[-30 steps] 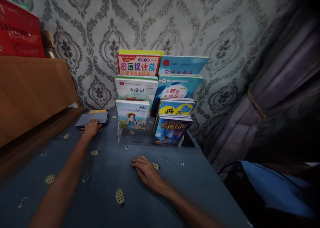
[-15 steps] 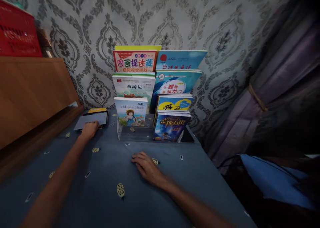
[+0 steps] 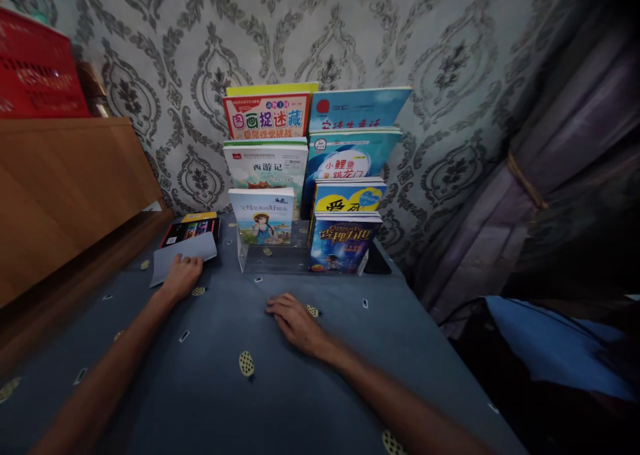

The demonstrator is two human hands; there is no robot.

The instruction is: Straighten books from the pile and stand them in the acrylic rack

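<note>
At the left of the table, my left hand (image 3: 183, 276) has its curled fingers on a thin pale-grey book (image 3: 170, 256), closed on its near right part. Under and behind it lie a dark book with a red and colourful cover (image 3: 193, 230) and a yellow book (image 3: 200, 216). My right hand (image 3: 296, 322) rests on the tablecloth, fingers loosely extended and holding nothing. Beyond it, a clear stepped book rack (image 3: 273, 263) carries upright books in two columns. At the front are a light-blue book (image 3: 265, 218) and a dark-blue book (image 3: 345, 242).
A wooden cabinet (image 3: 75, 195) borders the table on the left, with a red basket (image 3: 40, 68) on top. A dark flat object (image 3: 377, 262) lies right of the rack. A purple curtain (image 3: 480, 222) hangs at the right, near a blue cloth (image 3: 555, 348).
My left hand has pulled the grey book toward me, uncovering more of the dark book beneath. My right hand stays on the tablecloth. The view has shifted slightly.
</note>
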